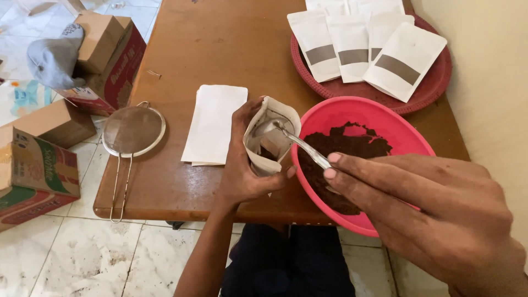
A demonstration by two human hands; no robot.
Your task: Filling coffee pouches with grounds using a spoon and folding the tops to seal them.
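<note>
Four filled white pouches (357,47) done, lying on red tray (434,82) at table (220,49) far right corner. Pink bowl (407,132) at near edge, dark powder left. Left hand (242,165) grips open pouch (269,140) beside bowl; right hand (429,209) pinches spoon (297,142), tip inside. Empty pouches (214,124) waiting.

We see a sieve (133,130) and flat white pouches (213,124) on the wooden table (220,49), filled pouches (360,44) on a red tray (434,82), cardboard boxes (33,170) on the floor.

Home packing spot: wooden table (220,49), tiled floor (82,258), cardboard boxes (33,170).
</note>
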